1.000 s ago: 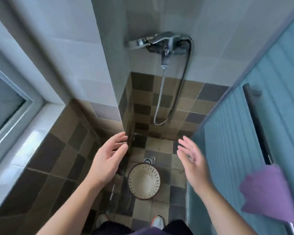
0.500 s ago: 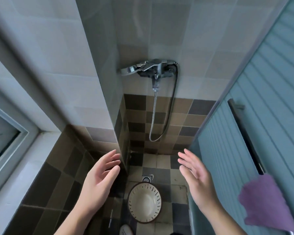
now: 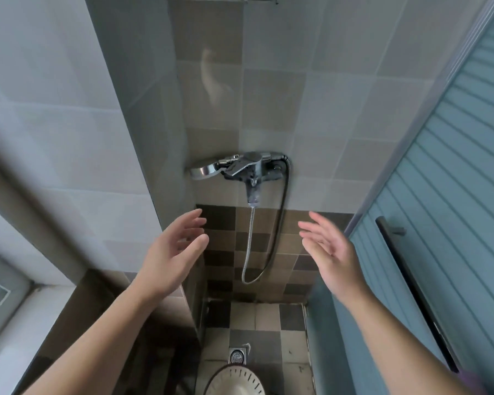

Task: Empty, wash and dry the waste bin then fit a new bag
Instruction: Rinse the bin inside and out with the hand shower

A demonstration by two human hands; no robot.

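Note:
The cream waste bin (image 3: 236, 382) with a dark rim and slotted wall stands on the tiled shower floor at the bottom edge, only its top part in view. My left hand (image 3: 171, 252) and my right hand (image 3: 330, 252) are raised in front of me, palms facing each other, fingers spread and holding nothing. They hang in the air well above the bin, just below the chrome shower mixer (image 3: 248, 168) on the wall. A shower head (image 3: 204, 169) rests on the mixer's left, and a hose (image 3: 250, 246) loops down from it.
A glass partition edge (image 3: 166, 195) stands to the left of the stall. A blue ribbed sliding door (image 3: 451, 195) with a dark bar handle (image 3: 405, 269) is on the right. A floor drain (image 3: 238, 356) lies behind the bin. A window sill (image 3: 9, 323) is at far left.
The view has tilted upward, so the bin slid to the bottom edge and the purple cloth left the frame. Both hands stay raised and empty, now nearer the mixer.

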